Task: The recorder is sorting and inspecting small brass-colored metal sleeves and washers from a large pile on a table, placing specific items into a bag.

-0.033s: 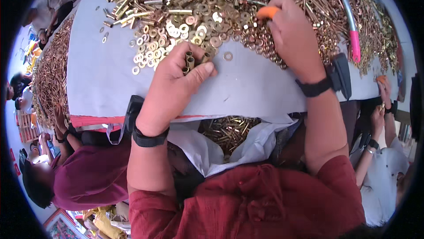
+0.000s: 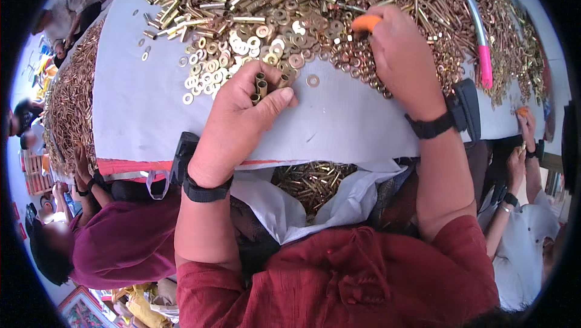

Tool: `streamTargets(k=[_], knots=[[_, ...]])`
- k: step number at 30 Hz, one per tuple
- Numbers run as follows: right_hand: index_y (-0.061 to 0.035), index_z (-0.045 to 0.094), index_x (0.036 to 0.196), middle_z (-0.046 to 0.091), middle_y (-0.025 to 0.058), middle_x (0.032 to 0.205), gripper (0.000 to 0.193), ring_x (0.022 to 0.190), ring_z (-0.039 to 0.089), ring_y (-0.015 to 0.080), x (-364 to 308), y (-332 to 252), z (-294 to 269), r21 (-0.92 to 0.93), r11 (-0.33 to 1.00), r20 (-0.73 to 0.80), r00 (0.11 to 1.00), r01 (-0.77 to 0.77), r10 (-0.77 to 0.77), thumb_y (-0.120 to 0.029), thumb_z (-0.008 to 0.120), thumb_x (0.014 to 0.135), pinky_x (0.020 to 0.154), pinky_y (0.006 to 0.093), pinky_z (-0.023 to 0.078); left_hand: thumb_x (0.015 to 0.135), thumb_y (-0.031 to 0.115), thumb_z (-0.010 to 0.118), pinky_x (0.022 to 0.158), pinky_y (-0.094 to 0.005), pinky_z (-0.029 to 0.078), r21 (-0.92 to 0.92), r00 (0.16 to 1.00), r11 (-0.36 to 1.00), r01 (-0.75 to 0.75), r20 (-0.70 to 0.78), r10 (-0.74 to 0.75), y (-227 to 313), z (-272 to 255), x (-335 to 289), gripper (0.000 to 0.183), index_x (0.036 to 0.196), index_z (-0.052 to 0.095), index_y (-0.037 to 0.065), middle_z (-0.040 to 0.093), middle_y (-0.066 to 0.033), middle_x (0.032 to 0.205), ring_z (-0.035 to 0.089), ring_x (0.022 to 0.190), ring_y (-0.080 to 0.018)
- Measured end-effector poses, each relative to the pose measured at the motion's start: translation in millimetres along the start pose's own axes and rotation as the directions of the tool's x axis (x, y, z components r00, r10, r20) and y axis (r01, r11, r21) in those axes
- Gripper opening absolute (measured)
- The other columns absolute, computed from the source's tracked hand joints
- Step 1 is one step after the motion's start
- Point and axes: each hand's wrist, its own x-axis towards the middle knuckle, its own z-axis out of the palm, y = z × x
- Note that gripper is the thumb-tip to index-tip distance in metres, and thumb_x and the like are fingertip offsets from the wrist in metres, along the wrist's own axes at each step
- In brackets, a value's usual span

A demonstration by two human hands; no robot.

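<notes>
Tubes [image 2: 262, 89] snug inside the tightly curled left hand [image 2: 239, 104], orange piece [image 2: 366, 23] at the right hand [image 2: 404, 55], grip unclear.

Clear lane: grey tabletop [image 2: 345, 125] between left hand [image 2: 245, 101] and right hand [image 2: 404, 55], one loose washer [image 2: 312, 84] in it. Bare strip also left of left hand. Forward way blocked by washer pile [image 2: 209, 73], metal tubes [image 2: 248, 19], nuts [image 2: 365, 69]; pink-handled tool [image 2: 479, 37] lies right of right hand.
</notes>
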Motion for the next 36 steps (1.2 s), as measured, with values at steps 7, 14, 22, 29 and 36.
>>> streamTargets(k=[7, 14, 22, 29, 36], knots=[[-0.0067, 0.063, 0.098, 0.061, 0.0078, 0.104, 0.019, 0.094, 0.058, 0.0323, -2, -11, -14, -0.015, 1.0, -0.004, 1.0, 0.024, -0.024, -0.001, 0.055, 0.081, 0.08, 0.0418, 0.05, 0.095, 0.016, 0.065, 0.051, -0.0185, 0.033, -0.064, 0.999, 0.997, 0.033, -0.024, -0.034, 3, 0, -6, 0.013, 0.096, 0.054, 0.009, 0.065, 0.0014, 0.082, 0.04, 0.058, -0.0019], [-0.0053, 0.063, 0.093, 0.06, 0.0098, 0.094, 0.012, 0.093, 0.058, 0.032, 0, -11, -14, 0.017, 0.999, 0.019, 0.999, -0.035, 0.035, -0.007, 0.061, 0.081, 0.079, 0.0425, 0.05, 0.095, 0.013, 0.063, 0.052, -0.0185, 0.034, -0.074, 0.999, 0.997, 0.028, -0.035, -0.03, 2, 1, -3, 0.012, 0.098, 0.052, 0.008, 0.063, 0.0019, 0.081, 0.04, 0.058, -0.0023], [-0.0059, 0.063, 0.094, 0.06, 0.0116, 0.093, 0.011, 0.09, 0.058, 0.0329, 3, -18, -9, 0.077, 0.996, 0.021, 0.999, -0.036, 0.035, -0.009, 0.062, 0.083, 0.078, 0.0434, 0.048, 0.094, 0.013, 0.065, 0.052, -0.018, 0.034, -0.08, 0.997, 0.997, 0.006, -0.081, -0.013, 1, 4, 1, 0.018, 0.097, 0.048, 0.01, 0.059, 0.0018, 0.077, 0.042, 0.059, -0.002], [-0.0037, 0.064, 0.106, 0.067, 0.0153, 0.091, 0.02, 0.084, 0.064, 0.0329, 1, -71, 2, 0.653, 0.658, 0.172, 0.92, -0.374, 0.353, -0.009, 0.063, 0.086, 0.074, 0.0395, 0.051, 0.094, 0.014, 0.065, 0.051, -0.0175, 0.035, -0.179, 0.994, 0.984, 0.01, -0.103, -0.029, 10, 17, -1, 0.019, 0.111, 0.061, 0.006, 0.06, 0.0018, 0.079, 0.044, 0.059, -0.0021], [-0.0055, 0.064, 0.11, 0.066, 0.0149, 0.091, 0.024, 0.085, 0.065, 0.0326, 6, -86, -1, 0.822, 0.337, 0.354, 0.876, -0.459, 0.328, -0.011, 0.062, 0.087, 0.074, 0.0403, 0.051, 0.095, 0.01, 0.063, 0.05, -0.0173, 0.035, -0.372, 0.981, 0.926, 0.073, -0.14, -0.134, 15, 15, -1, 0.012, 0.106, 0.062, 0.006, 0.058, 0.0017, 0.076, 0.045, 0.058, -0.002]])
